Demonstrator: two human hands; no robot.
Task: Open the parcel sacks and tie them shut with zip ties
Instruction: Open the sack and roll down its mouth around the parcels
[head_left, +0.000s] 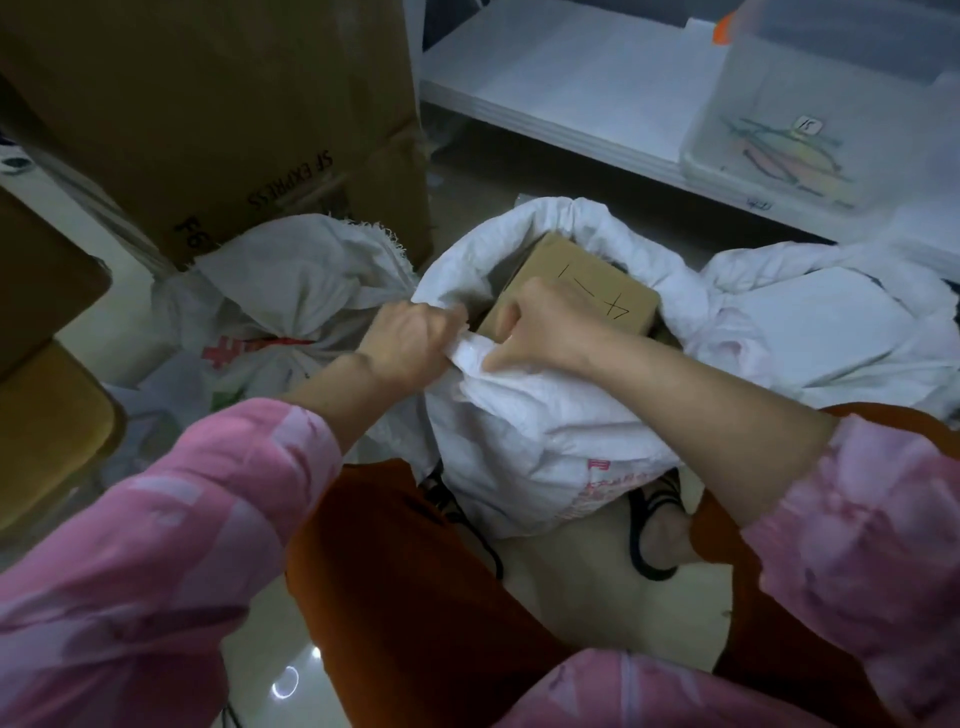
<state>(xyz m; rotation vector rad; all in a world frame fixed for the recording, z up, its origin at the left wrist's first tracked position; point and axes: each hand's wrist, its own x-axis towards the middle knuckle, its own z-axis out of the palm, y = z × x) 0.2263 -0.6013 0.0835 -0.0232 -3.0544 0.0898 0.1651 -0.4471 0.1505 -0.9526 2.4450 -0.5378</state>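
Sleeves, pink, frame the near view; the person sits with the working sack between the knees, sandalled feet on the floor beneath it.

White woven parcel sack (545, 415) stands upright, mouth rolled open. Both hands meet at its near rim. Left hand (410, 338): fingers curled tight round a bunch of the rim fabric. Right hand (545, 322): fingers pinch the same rim just beside the left, thumb side down on the cloth. No zip tie visible in either hand.

Inside the mouth, a brown cardboard parcel (592, 283) with black marker strokes, partly behind the right hand.

Step in hand, by my reading: gathering the open mouth toward a neck, before tying. Next move calls for drawing in the far rim too, twisting it into one bunch above the parcel, then freeing one hand to fetch a tie.

Left, beyond: a second sack (291, 296), neck already cinched by a red band. Right: slack white sacking (831, 312). Behind: SF Express carton (234, 119), white shelf (561, 88), clear plastic bin (810, 119).
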